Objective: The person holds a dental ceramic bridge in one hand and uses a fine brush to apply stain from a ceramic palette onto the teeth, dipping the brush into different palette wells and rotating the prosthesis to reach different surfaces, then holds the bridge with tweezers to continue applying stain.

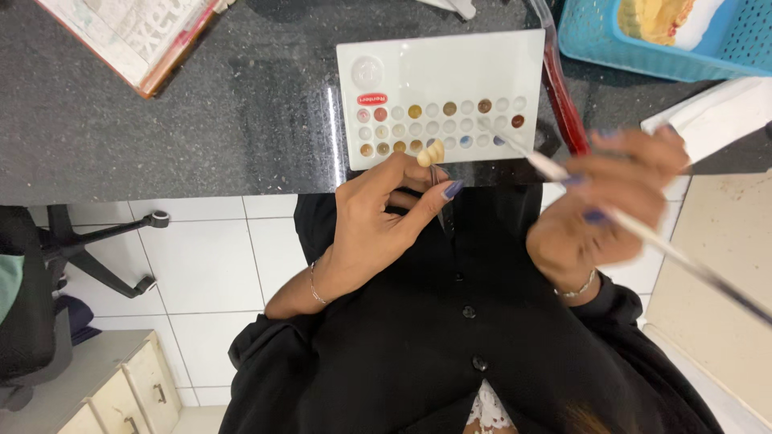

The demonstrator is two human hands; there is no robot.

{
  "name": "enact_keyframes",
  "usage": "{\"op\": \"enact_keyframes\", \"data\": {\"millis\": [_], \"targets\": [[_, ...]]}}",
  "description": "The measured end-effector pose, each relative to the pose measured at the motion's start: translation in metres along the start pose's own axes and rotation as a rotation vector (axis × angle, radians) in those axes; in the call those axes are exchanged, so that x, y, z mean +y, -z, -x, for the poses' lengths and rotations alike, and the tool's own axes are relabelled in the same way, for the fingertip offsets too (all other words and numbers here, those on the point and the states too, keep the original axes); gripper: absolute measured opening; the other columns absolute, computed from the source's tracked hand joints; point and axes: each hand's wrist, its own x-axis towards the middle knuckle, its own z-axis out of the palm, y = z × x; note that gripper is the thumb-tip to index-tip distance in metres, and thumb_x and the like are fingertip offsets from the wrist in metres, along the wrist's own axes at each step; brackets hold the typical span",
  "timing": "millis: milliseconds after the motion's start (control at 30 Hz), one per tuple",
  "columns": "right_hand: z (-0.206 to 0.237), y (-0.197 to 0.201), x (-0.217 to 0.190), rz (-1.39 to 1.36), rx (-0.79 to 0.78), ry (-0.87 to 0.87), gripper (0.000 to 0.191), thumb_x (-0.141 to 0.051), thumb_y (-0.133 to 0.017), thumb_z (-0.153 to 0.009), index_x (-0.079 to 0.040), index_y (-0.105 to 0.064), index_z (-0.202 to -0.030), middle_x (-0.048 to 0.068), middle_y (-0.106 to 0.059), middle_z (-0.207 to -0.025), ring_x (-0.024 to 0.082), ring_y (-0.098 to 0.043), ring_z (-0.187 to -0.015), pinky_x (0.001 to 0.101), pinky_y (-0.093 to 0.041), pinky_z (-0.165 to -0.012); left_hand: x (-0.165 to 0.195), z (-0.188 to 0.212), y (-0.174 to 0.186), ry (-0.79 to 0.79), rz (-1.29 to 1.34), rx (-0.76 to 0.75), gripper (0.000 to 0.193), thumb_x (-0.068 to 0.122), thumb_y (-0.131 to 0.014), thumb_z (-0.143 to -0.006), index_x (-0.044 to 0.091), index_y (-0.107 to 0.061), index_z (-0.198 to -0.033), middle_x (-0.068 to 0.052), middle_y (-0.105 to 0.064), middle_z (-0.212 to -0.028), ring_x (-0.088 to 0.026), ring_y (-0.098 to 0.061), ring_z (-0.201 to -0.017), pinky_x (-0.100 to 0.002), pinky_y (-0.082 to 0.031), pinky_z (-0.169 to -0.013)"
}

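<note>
Black speckled stone makes up the surface (201, 137), which fills the upper half of the view, with white floor tiles (209, 257) below its edge. A blue plastic basket (595, 40) sits at the far right corner, and an open book (137, 36) lies at the far left. Between them, near the front edge, rests a white rectangular palette (482, 56) with rows of small round wells, several holding brown, red and blue pigments. A red tube-like item (563, 100) lies just beside the palette's right edge.

The left hand (378, 221) is closed in a pinch, thumb and fingers gripping a thin metal holder that carries a small cream-coloured tooth piece (432, 153); the piece sits over the palette's near edge, just above the bottom row of wells. The right hand (611, 205), blurred by motion, is curled round a slender white-handled brush (643, 231), whose tip points towards the lower right wells of the palette. Both wrists wear thin bracelets, and the sleeves are black.
</note>
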Motion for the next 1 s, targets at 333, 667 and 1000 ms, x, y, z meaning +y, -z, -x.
{"op": "enact_keyframes", "data": {"millis": [333, 667, 1000], "targets": [[0.004, -0.009, -0.002, 0.104, -0.254, -0.149, 0.034, -0.032, -0.049, -0.112, -0.006, -0.065, -0.098, 0.008, -0.073, -0.093, 0.027, -0.059, -0.116, 0.0480, -0.029, -0.113, -0.003, 0.000, 0.000, -0.015, 0.001, -0.002, 0.014, 0.007, -0.076, -0.096, -0.002, -0.065, -0.097, -0.011, -0.076, -0.093, -0.013, -0.078, -0.080, -0.022, -0.065, -0.063], [0.005, -0.013, 0.001, 0.057, -0.156, -0.121, 0.031, -0.034, -0.048, -0.112, -0.008, -0.060, -0.099, 0.009, -0.070, -0.091, 0.025, -0.061, -0.111, 0.0468, -0.031, -0.112, -0.003, -0.001, 0.000, 0.003, 0.008, -0.001, 0.013, 0.006, -0.075, -0.096, -0.002, -0.065, -0.097, -0.011, -0.077, -0.094, -0.013, -0.078, -0.081, -0.023, -0.066, -0.063], [0.013, -0.007, 0.010, -0.171, 0.203, 0.092, 0.013, -0.030, -0.063, -0.100, -0.017, -0.061, -0.100, -0.002, -0.067, -0.078, 0.015, -0.063, -0.088, 0.0453, -0.032, -0.111, -0.005, -0.002, -0.001, -0.031, -0.015, -0.002, 0.013, 0.006, -0.075, -0.096, -0.001, -0.065, -0.098, -0.010, -0.076, -0.093, -0.014, -0.078, -0.082, -0.022, -0.067, -0.065]]}}
